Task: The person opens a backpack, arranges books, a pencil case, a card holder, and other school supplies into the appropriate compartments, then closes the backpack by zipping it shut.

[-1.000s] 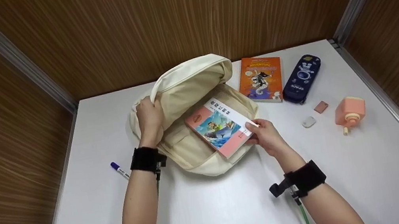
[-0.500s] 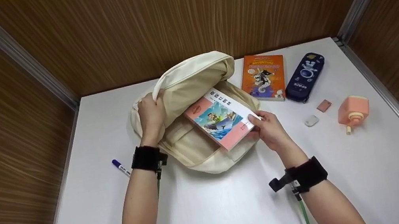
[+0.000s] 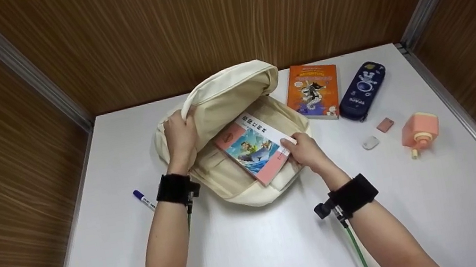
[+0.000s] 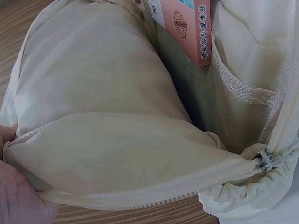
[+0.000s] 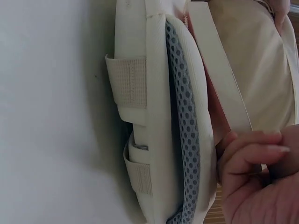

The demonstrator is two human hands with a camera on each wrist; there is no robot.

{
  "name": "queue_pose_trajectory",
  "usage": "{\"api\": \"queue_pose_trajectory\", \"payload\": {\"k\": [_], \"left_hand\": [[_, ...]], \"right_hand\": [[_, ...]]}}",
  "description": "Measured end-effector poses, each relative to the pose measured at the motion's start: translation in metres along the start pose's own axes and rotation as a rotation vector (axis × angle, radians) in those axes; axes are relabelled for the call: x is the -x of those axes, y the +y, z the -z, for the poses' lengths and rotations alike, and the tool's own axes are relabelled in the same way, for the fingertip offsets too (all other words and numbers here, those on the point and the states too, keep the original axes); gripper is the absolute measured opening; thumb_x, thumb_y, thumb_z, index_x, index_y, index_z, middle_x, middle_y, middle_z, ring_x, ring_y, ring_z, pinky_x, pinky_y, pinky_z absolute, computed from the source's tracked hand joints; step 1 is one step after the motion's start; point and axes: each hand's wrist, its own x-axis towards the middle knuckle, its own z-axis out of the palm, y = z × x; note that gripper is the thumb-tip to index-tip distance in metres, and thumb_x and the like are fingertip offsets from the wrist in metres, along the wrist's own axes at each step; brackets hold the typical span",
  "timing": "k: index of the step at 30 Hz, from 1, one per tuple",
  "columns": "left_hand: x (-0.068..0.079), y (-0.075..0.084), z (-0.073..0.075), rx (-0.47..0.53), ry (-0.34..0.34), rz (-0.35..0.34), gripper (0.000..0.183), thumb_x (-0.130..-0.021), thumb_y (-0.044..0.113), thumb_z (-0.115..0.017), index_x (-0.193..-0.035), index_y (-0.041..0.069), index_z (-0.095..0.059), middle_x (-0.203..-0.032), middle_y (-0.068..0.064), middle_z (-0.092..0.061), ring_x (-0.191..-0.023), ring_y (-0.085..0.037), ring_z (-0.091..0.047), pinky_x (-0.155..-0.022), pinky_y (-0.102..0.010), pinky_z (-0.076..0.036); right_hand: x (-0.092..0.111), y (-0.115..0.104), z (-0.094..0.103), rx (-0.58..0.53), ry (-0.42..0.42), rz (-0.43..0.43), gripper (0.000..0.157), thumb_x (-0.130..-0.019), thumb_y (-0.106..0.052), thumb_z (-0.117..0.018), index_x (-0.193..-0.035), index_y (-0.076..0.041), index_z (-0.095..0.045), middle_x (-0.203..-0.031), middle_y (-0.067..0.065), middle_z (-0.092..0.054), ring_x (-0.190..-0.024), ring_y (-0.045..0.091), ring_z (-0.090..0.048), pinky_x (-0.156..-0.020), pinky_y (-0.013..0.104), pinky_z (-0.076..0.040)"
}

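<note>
A cream backpack [image 3: 248, 198] lies unzipped on the white table, its front flap raised. My left hand [image 3: 179, 135] grips the edge of that flap and holds it up; in the left wrist view the thumb and fingers pinch the fabric beside the zipper. A pink and white paperback book [image 3: 252, 150] with a sea picture on its cover lies partly inside the bag's opening. With thumb on top and fingers below, my right hand [image 3: 306, 151] holds the book by its lower right corner. The left wrist view shows the book's pink corner [image 4: 187, 28] inside the bag.
Right of the bag lie an orange book [image 3: 313, 92] and a navy pencil case [image 3: 362, 91]. Nearer are a pink eraser [image 3: 385, 125], a white eraser-like piece [image 3: 370, 143] and a pink pencil sharpener [image 3: 420, 131]. A blue-capped marker [image 3: 144, 199] lies left. Wood-grain panels [image 3: 220, 21] enclose the table.
My right hand has pushed the book left and deeper into the bag, after lifting it slightly. My left hand has stayed on the flap.
</note>
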Motion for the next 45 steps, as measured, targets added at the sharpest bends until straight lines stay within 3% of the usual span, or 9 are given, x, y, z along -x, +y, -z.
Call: {"api": "queue_pose_trajectory", "payload": {"k": [7, 15, 22, 27, 29, 34, 39, 42, 45], "left_hand": [[0.002, 0.000, -0.001, 0.041, -0.014, 0.013, 0.032, -0.100, 0.026, -0.058, -0.088, -0.002, -0.067, -0.086, -0.020, -0.068, -0.081, -0.035, -0.064, -0.071, -0.048, -0.047], [0.003, -0.003, -0.003, 0.057, -0.024, 0.040, 0.034, -0.100, 0.032, -0.058, -0.090, 0.001, -0.070, -0.091, -0.020, -0.069, -0.088, -0.033, -0.065, -0.076, -0.047, -0.049], [0.001, -0.005, 0.000, 0.014, -0.005, -0.005, 0.037, -0.100, 0.031, -0.057, -0.084, -0.001, -0.065, -0.078, -0.018, -0.066, -0.072, -0.031, -0.060, -0.068, -0.046, -0.046], [0.001, -0.006, 0.000, 0.011, -0.003, 0.004, 0.036, -0.100, 0.031, -0.058, -0.082, 0.000, -0.065, -0.075, -0.017, -0.066, -0.069, -0.030, -0.058, -0.066, -0.047, -0.045], [0.001, -0.006, 0.000, 0.007, -0.001, 0.009, 0.036, -0.100, 0.031, -0.058, -0.082, 0.001, -0.066, -0.075, -0.017, -0.065, -0.069, -0.030, -0.058, -0.066, -0.047, -0.045], [0.001, -0.011, 0.002, -0.005, 0.001, 0.019, 0.037, -0.099, 0.031, -0.058, -0.080, 0.001, -0.066, -0.076, -0.018, -0.066, -0.070, -0.033, -0.059, -0.067, -0.048, -0.045], [0.001, -0.015, 0.005, 0.015, -0.008, 0.033, 0.037, -0.100, 0.032, -0.057, -0.087, -0.001, -0.069, -0.087, -0.020, -0.069, -0.083, -0.037, -0.065, -0.073, -0.049, -0.047], [0.001, -0.018, 0.009, 0.020, -0.016, 0.051, 0.037, -0.100, 0.033, -0.057, -0.089, -0.001, -0.068, -0.089, -0.020, -0.069, -0.086, -0.037, -0.065, -0.075, -0.049, -0.047], [0.001, -0.022, 0.012, 0.008, -0.008, 0.052, 0.038, -0.100, 0.033, -0.056, -0.089, -0.002, -0.067, -0.087, -0.021, -0.068, -0.084, -0.037, -0.064, -0.074, -0.049, -0.047]], "right_hand": [[-0.007, -0.004, -0.008, -0.339, -0.092, -0.033, 0.029, -0.103, -0.005, -0.042, -0.123, 0.016, -0.040, -0.070, 0.012, -0.062, -0.052, 0.015, -0.063, -0.053, 0.028, -0.055], [-0.015, -0.012, -0.025, -0.306, -0.052, -0.046, 0.030, -0.101, -0.001, -0.041, -0.126, 0.015, -0.037, -0.081, 0.018, -0.060, -0.057, 0.018, -0.065, -0.061, 0.033, -0.057], [-0.025, -0.030, -0.045, -0.383, -0.029, -0.046, 0.048, -0.096, 0.006, -0.043, -0.140, 0.014, -0.025, -0.103, 0.026, -0.057, -0.074, 0.025, -0.065, -0.081, 0.043, -0.055], [-0.030, -0.034, -0.045, -0.360, -0.144, -0.046, 0.080, -0.097, 0.002, -0.052, -0.153, 0.005, 0.005, -0.124, 0.030, -0.051, -0.102, 0.038, -0.062, -0.091, 0.044, -0.050], [-0.030, -0.033, -0.041, -0.348, -0.198, -0.032, 0.082, -0.097, 0.000, -0.053, -0.153, 0.003, 0.007, -0.131, 0.032, -0.048, -0.113, 0.041, -0.057, -0.096, 0.046, -0.047], [-0.025, -0.028, -0.021, -0.159, -0.204, 0.085, 0.062, -0.098, -0.002, -0.049, -0.151, 0.009, -0.020, -0.135, 0.033, -0.046, -0.119, 0.044, -0.052, -0.097, 0.049, -0.044], [-0.025, -0.016, 0.002, 0.250, 0.122, 0.226, 0.038, -0.096, -0.003, -0.049, -0.133, 0.007, -0.051, -0.130, 0.029, -0.051, -0.117, 0.041, -0.053, -0.096, 0.049, -0.043], [-0.028, -0.004, 0.015, 0.430, 0.294, 0.187, 0.038, -0.094, -0.002, -0.048, -0.131, 0.003, -0.054, -0.132, 0.026, -0.048, -0.119, 0.043, -0.049, -0.094, 0.054, -0.043], [-0.034, 0.012, 0.028, 0.529, 0.339, 0.127, 0.043, -0.091, -0.001, -0.047, -0.133, 0.003, -0.053, -0.137, 0.027, -0.044, -0.122, 0.046, -0.045, -0.093, 0.058, -0.042]]}}
